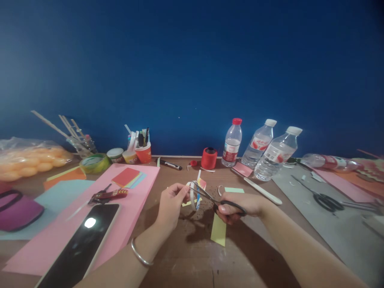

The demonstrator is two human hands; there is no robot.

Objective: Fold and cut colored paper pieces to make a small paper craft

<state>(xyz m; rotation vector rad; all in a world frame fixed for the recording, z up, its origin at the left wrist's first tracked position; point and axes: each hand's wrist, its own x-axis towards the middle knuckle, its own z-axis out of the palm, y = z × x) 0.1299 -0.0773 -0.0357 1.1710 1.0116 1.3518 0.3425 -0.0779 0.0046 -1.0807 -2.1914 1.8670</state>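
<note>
My left hand [174, 201] pinches a thin, curled white band with blue patches [197, 197] between thumb and fingertips. Scissors with black handles [211, 197] are in my right hand [237, 206], its fingers through the loops. Their blades point left and reach the band near my left fingertips; whether they touch it, I cannot tell. Under my right hand lies a yellow paper strip [219, 231]. A pale green paper strip [234, 190] sits just behind that hand. Dark crumbs are scattered on the brown table below the blades.
A phone [81, 244] rests on pink paper [135, 208] at the left. Along the back stand a red cup of pens [143, 153], a red spool [209, 158] and bottles, one a red-capped bottle [232, 143]. More scissors [327, 201] lie on a grey mat [303, 212] at right.
</note>
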